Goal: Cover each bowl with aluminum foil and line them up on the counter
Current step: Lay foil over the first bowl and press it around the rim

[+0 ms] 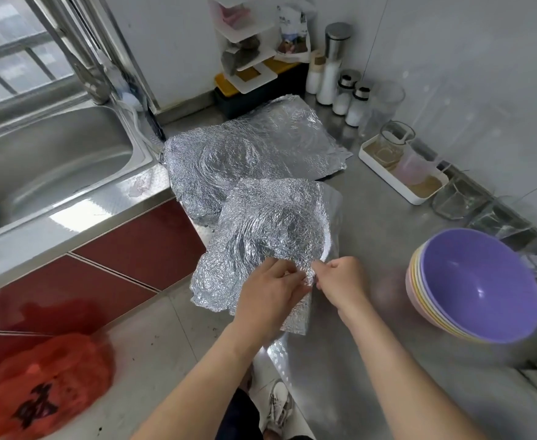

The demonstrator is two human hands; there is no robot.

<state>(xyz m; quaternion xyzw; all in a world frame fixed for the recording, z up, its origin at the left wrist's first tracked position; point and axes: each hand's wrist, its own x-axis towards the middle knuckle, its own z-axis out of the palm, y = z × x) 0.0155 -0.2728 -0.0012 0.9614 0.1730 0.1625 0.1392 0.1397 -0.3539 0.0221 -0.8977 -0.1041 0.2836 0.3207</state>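
Steel counter carries all. Far foil sheet: round bulge, likely covered bowl. Near foil sheet at front edge, being crimped. Bowl stack right, uncovered. Left hand, right hand pinch near sheet's hem. Next: tuck round rim.

The near foil is silver with a fine crinkle all over. The far foil is the same crinkled silver, marked with ring-shaped creases. Of the bowls, the top one is purple, with yellow rims under it and pink lowest. The bench is dull grey steel, and its front lip is embossed with small diamonds. The sink is bright silver. The doors are dark red with thin pale lines. The bag is orange-red with black characters. The floor is pale grey with dark specks. The tray is white with a tan bed. The box is dark with a yellow lid
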